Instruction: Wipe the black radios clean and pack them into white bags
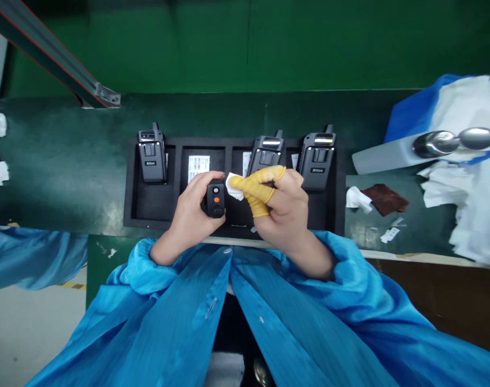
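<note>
My left hand (192,214) grips a black walkie-talkie (216,207), turned so that a narrow face with an orange button points up. Yellow finger cots cover several fingers of my right hand (279,201), which pinches a folded white wipe (234,186) just beside the held radio. Both hands are over a black compartment tray (148,219). In its left compartment lies one walkie-talkie (152,156) marked Riton. Another walkie-talkie (265,151) sits behind my right hand, partly covered by it. A third walkie-talkie (318,161) occupies the right compartment.
A white label (199,165) shows in the second compartment. To the right are a pump bottle (394,155), a brown cloth (385,199), crumpled white wipes (450,183) and a blue bag (412,110). A metal post (67,59) rises at upper left. Another person's blue sleeve (35,258) is at left.
</note>
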`<state>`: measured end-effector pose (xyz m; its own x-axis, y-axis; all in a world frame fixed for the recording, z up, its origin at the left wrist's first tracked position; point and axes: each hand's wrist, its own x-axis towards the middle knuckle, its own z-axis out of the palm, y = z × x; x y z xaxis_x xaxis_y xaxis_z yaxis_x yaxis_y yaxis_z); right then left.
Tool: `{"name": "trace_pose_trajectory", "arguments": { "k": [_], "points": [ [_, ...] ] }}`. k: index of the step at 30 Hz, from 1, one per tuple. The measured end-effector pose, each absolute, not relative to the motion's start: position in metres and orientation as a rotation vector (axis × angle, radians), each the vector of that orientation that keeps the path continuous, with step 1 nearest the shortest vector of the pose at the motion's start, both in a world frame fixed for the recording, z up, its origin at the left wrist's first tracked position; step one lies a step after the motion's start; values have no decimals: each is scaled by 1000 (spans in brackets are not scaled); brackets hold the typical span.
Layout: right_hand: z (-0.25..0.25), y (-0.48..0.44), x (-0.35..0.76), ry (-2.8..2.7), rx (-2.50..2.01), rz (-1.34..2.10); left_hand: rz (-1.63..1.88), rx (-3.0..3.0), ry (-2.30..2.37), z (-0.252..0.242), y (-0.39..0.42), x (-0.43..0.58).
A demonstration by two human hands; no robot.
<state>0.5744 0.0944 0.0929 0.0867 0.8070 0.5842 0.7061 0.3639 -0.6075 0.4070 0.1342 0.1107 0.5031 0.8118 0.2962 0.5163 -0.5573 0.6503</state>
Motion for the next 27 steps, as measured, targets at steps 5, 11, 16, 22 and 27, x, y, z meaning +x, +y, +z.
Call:
{"name": "trace_pose_trajectory", "arguments": {
  "k": [5, 11, 16, 22, 27],
  "points": [
    [91, 93, 556, -1763, -1261, -190, 818, 2248, 1103, 108, 133, 408],
    [94, 91, 535, -1683, -1440, -355, 903, 2232, 1225, 105, 129, 411],
    [95, 83, 532, -1656, -1480, -361, 906, 2239, 1266, 104, 126, 413],
    [93, 71, 533, -1646, -1483, -371, 906, 2234, 1247, 105, 126, 412],
    [85, 64, 542, -1689, -1511, -285, 903, 2215, 1252, 106, 127, 411]
  ]
}}
